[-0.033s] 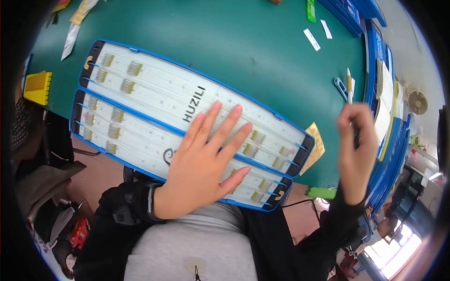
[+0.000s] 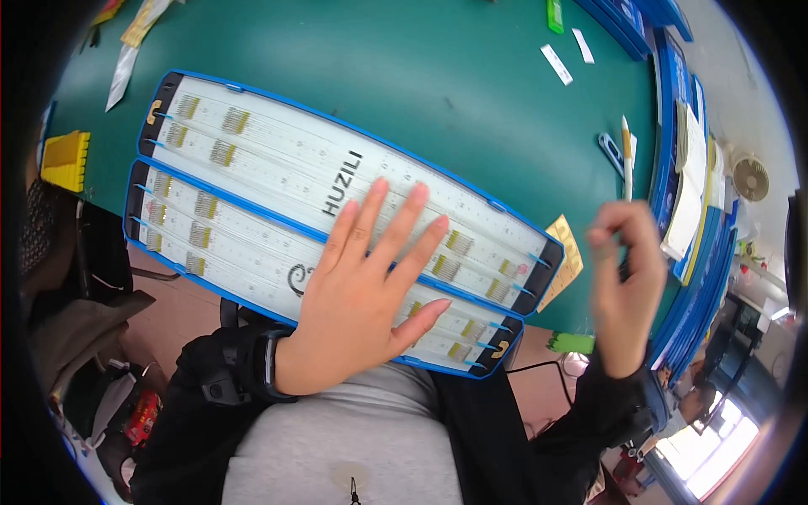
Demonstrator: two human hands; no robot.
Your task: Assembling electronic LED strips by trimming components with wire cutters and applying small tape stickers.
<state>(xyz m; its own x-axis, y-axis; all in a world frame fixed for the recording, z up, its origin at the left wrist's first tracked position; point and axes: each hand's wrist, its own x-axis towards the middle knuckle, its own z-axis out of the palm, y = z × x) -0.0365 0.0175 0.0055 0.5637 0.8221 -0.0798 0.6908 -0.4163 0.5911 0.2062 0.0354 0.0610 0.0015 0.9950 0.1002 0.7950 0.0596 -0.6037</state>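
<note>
An assembly workshop: a green table point(image 2: 471, 93) carries long component trays point(image 2: 278, 168), with stacked blue trays point(image 2: 673, 126) just right of them.

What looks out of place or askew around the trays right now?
The two blue-framed white trays lie diagonally on the green table, and their near corner overhangs its edge above the lap. The left hand presses flat on them. The right hand is raised off them. No visible damage or spills.
</note>
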